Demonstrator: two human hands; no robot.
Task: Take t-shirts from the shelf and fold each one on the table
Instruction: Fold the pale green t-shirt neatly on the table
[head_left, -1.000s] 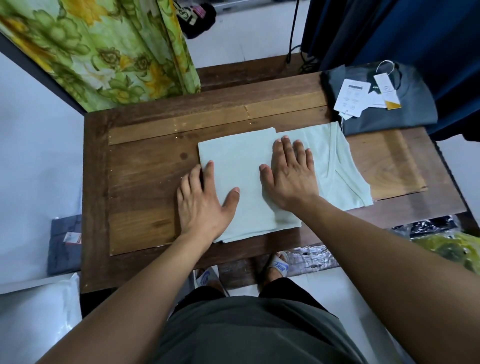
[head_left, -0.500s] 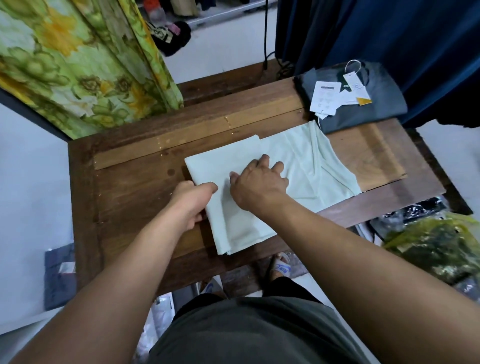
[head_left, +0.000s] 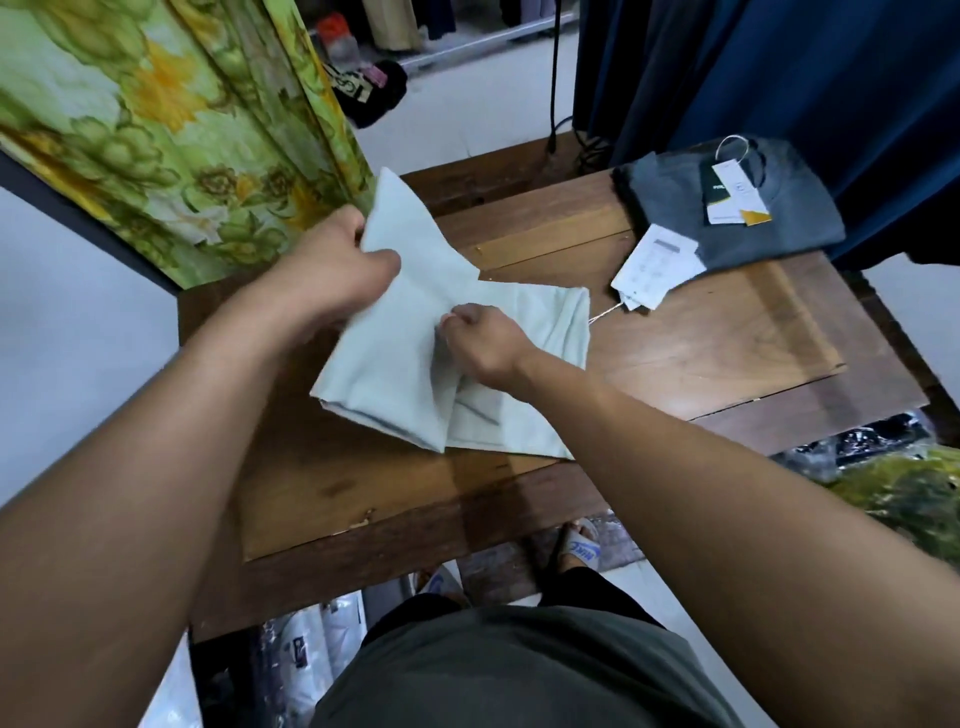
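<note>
A pale green t-shirt (head_left: 395, 364) lies partly folded on the wooden table (head_left: 727, 343). My left hand (head_left: 332, 270) grips its left half and holds that half raised off the table, tilted toward the right. My right hand (head_left: 483, 343) pinches the cloth at the fold line in the middle. The shirt's white tags (head_left: 654, 270) lie on a string to the right. A folded dark grey t-shirt (head_left: 727, 208) with its own tags sits at the table's far right corner.
A green and yellow floral curtain (head_left: 156, 130) hangs at the far left, a dark blue curtain (head_left: 779, 67) at the far right. Plastic-wrapped packages (head_left: 883, 467) lie on the floor to the right, more packages (head_left: 311, 649) under the table's near edge.
Both hands went from pressing flat on the shirt to gripping it. The left hand lifted the shirt's left half up and toward the right. The tags now lie out on the table.
</note>
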